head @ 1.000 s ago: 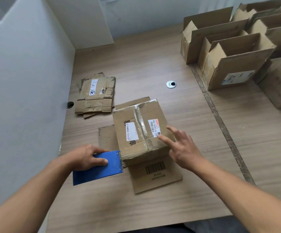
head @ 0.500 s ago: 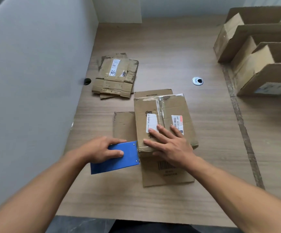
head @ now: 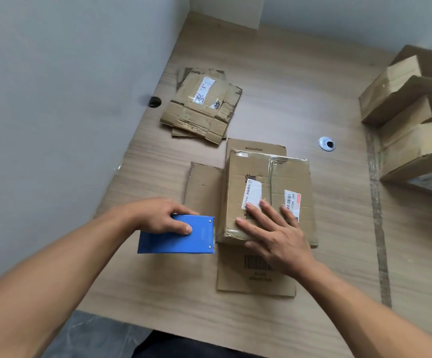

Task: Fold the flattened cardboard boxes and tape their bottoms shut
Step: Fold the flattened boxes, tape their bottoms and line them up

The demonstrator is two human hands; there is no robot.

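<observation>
The box [head: 282, 177] stands bottom up on the table [head: 287, 73]. The right hand [head: 277, 236] presses it with straight, spread fingers. The left hand [head: 158, 215], at its 9 o'clock, grips the blue tape dispenser [head: 173, 241]. If the pressure slips, its bottom may spring open and the taping go crooked. More flat boxes [head: 199, 107] lie at 11 o'clock.

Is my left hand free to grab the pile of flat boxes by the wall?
Probably not yet: the left hand grips the blue tape dispenser. The path to the flat boxes looks open, so setting the dispenser down should free it.
</observation>
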